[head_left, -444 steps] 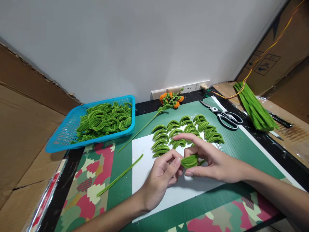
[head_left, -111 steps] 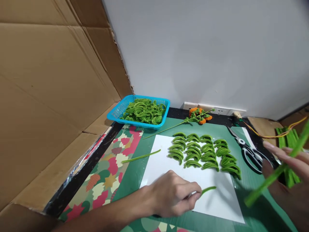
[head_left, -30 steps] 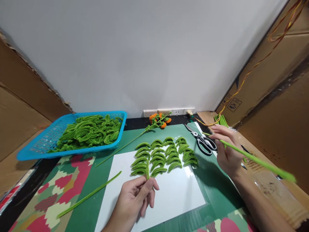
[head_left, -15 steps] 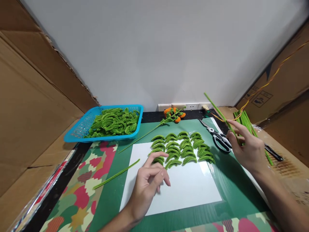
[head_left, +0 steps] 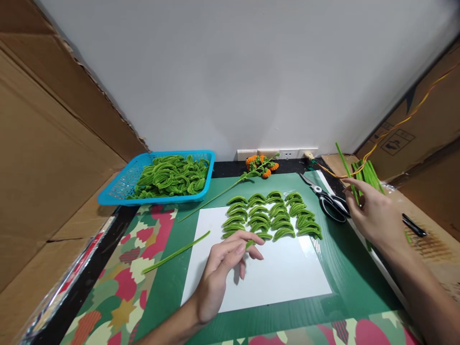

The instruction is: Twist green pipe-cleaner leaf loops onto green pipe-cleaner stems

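My right hand (head_left: 375,215) is closed around a long green pipe cleaner (head_left: 344,160), which tilts up and to the left from the fingers. A bundle of green pipe cleaners (head_left: 372,176) lies just behind that hand. Over the white sheet (head_left: 280,278) hovers my left hand (head_left: 230,261), fingers loosely apart and holding nothing. Just beyond its fingertips are folded green pipe-cleaner leaves (head_left: 283,233), laid out in several columns. A bit of green shows between the left fingers, apparently the nearest leaf behind them. Black-handled scissors (head_left: 332,208) rest left of my right hand.
A blue basket (head_left: 165,200) full of green leaf pieces stands at the back left. An orange flower stem (head_left: 251,173) lies behind the sheet, and a single pipe cleaner (head_left: 176,252) left of it. A black-handled tool (head_left: 413,225) and cardboard (head_left: 424,143) are on the right.
My right hand has shifted slightly right, and the pipe cleaner in it stands steeper, nearer the bundle. My left hand stays over the sheet, its fingers a little more stretched. The view has shifted slightly.
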Demonstrator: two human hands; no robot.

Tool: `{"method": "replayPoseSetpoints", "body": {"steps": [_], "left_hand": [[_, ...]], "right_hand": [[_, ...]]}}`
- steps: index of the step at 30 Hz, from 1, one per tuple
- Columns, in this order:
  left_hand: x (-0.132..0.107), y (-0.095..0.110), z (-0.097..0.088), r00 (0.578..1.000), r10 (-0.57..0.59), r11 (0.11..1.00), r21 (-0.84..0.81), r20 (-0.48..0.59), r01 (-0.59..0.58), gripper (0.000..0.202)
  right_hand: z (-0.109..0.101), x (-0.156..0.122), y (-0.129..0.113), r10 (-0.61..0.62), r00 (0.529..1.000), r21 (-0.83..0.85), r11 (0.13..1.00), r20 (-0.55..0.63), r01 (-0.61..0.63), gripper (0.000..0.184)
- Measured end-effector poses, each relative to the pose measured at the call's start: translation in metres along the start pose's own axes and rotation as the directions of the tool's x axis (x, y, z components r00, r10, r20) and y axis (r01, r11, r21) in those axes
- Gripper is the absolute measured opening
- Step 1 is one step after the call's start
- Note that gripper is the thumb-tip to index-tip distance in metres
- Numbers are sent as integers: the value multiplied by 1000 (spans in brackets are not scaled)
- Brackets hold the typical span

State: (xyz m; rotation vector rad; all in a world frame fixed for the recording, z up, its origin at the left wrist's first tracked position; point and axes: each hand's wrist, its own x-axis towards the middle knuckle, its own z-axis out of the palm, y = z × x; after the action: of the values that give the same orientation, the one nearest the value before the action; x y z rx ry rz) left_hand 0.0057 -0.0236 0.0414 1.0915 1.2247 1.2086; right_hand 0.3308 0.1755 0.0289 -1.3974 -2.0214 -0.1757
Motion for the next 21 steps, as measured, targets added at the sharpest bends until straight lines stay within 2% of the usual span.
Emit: {"method": "replayPoseSetpoints", "body": {"steps": [5, 7, 9, 12, 14, 16, 18, 19, 21], "left_hand": [[2, 0, 0, 999, -29, 999, -26, 44, 30, 47], [3, -1, 0, 997, -40, 998, -45, 67, 43, 46], [3, -1, 0, 993, -53, 996, -72, 101, 61, 45], [4, 1, 0, 976, -90, 985, -127, 200, 116, 42], [6, 3, 0, 954, -111, 975, -155, 278, 158, 42], [8, 5, 1, 937, -116, 970, -166, 329, 178, 44], [10, 5, 2, 927, -115, 969, -164, 357, 183, 46], [11, 3, 4, 923, -117, 970, -156, 367, 185, 46], [11, 0, 7, 919, -121, 974, -132, 374, 182, 47]], "right_hand": [[17, -5, 23, -193, 972, -211, 953, 138, 219, 36], [21, -6, 27, -226, 963, -265, 929, 144, 258, 35], [21, -5, 24, -230, 969, -245, 938, 91, 246, 37], [11, -2, 5, -220, 974, -134, 968, -48, 212, 34], [3, -2, -11, -267, 950, 1, 963, -160, 271, 37], [-5, -5, -28, -370, 887, 112, 904, -275, 412, 55], [-11, -7, -46, -501, 804, 153, 811, -321, 565, 63], [-13, -8, -56, -584, 744, 167, 739, -324, 652, 60], [-17, -9, -78, -755, 564, 214, 522, -335, 826, 47]]}}
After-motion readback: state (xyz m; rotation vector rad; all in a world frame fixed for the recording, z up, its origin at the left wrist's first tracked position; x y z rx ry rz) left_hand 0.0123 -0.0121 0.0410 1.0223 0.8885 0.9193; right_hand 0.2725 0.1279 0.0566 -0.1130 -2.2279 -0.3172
